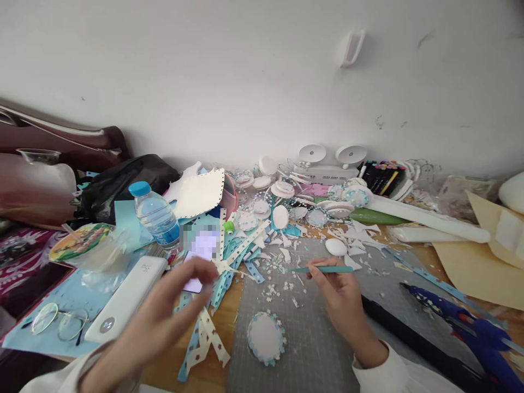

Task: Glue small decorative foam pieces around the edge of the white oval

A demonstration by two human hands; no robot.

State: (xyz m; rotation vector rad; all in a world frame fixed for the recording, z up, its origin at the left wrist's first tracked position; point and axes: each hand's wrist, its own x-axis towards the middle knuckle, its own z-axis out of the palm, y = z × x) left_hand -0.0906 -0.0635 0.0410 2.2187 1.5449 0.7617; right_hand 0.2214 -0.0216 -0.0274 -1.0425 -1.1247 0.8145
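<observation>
My right hand [338, 292] is closed around slim teal tweezers [331, 269], whose tip points left over tiny white and blue paper pieces [282, 267]. Below that tip, a round white disc edged with small blue and white flowers [266, 337] lies flat on the grey cutting mat [315, 338]. My left hand [172, 305] hovers over the left side, thumb and fingers apart and slightly blurred, with nothing visible between them. Partly behind it lies a lit phone [200, 248]. A smooth white oval piece [336, 247] rests just beyond my right hand.
Decorated discs [282, 189] crowd the back. A blue glue gun [450, 314] and a black rod [409, 333] lie right. On the left are a water bottle [155, 215], a white power bank [126, 300], glasses [59, 322] and punched paper strips [200, 344].
</observation>
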